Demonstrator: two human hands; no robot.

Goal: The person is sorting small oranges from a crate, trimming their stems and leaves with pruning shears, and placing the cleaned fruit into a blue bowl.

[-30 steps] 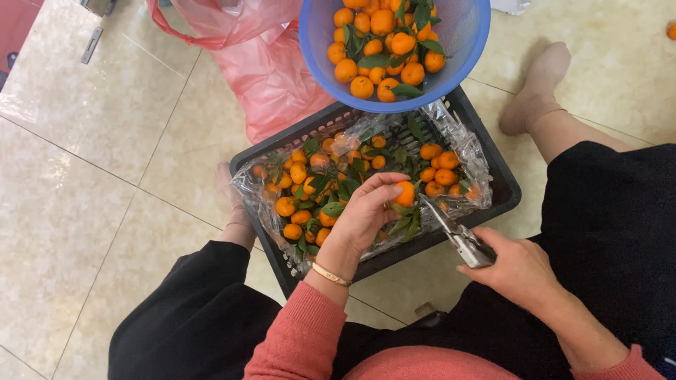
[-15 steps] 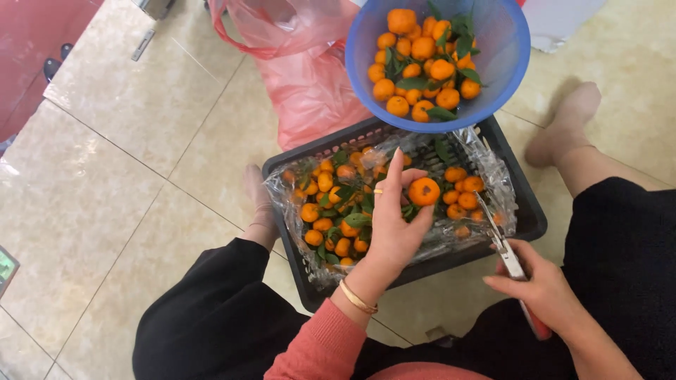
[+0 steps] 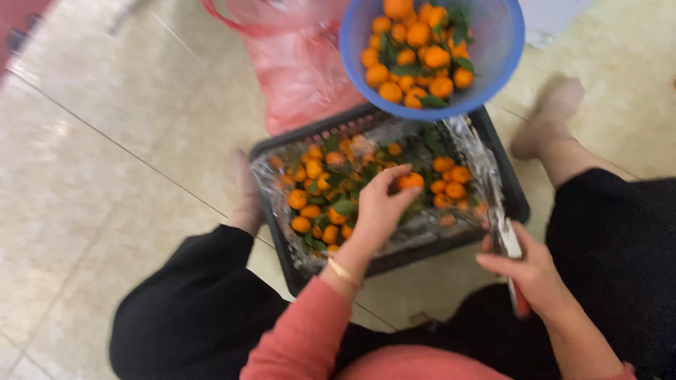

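Step in hand: picking one fruit for trimming. Left hand (image 3: 377, 204) was over the black slatted plastic crate (image 3: 517, 200), fingers pinched on a small orange mandarin (image 3: 410, 181). Right hand (image 3: 531, 271) was wrapped tight around red-handled metal snips (image 3: 510, 246), beside the crate. Blue round plastic basin (image 3: 503, 53) held trimmed fruit. Next move likely calls for bringing stem to blades. Against half a second ago: mandarin held lower, snips nearer.
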